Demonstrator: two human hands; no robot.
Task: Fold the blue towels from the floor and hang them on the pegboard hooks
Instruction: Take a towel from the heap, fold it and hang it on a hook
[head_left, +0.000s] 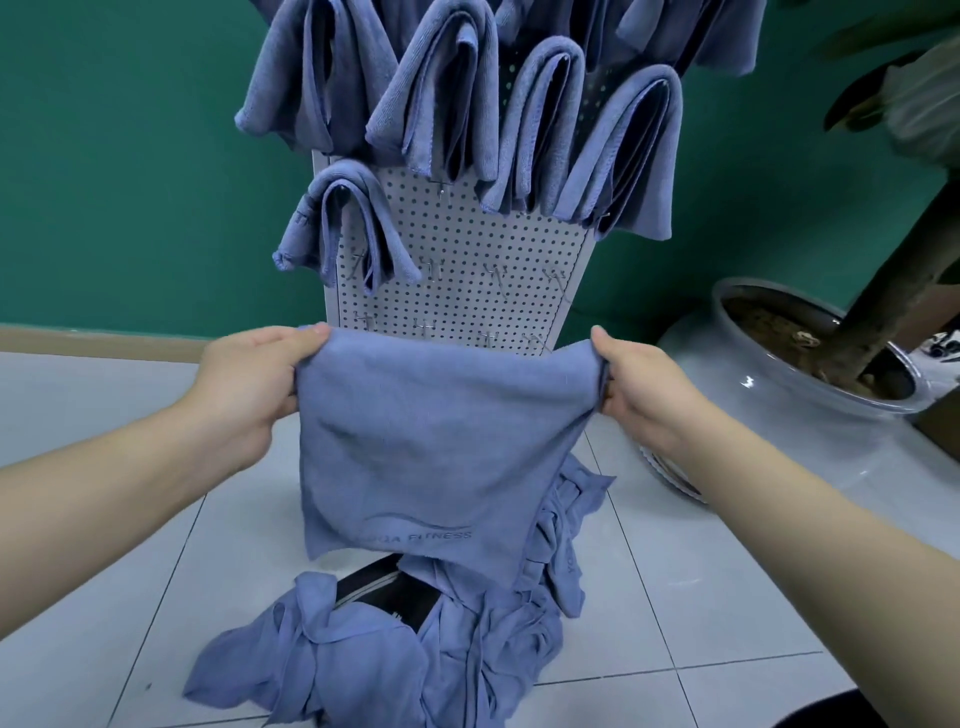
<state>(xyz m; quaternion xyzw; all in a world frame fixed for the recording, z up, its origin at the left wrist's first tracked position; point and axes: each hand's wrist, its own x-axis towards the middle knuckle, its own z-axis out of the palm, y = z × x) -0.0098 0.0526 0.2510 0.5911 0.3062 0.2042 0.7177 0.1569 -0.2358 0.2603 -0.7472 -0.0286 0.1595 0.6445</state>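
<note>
A blue towel (426, 447) hangs spread in front of me, printed lettering near its lower edge. My left hand (249, 384) grips its top left corner and my right hand (644, 389) grips its top right corner, holding the top edge taut. Behind it stands the grey pegboard (467, 260) with several folded blue towels (441, 98) hanging on its upper hooks and one (337, 223) lower on the left. Bare metal hooks (493, 275) show on the lower rows. More crumpled blue towels (415, 649) lie in a heap on the floor under the held one.
A large glazed plant pot (779, 374) with a thick trunk stands at the right, close to the pegboard. The floor is pale tile (130, 571). A green wall (130, 156) rises behind. A dark object (384, 592) pokes out of the towel heap.
</note>
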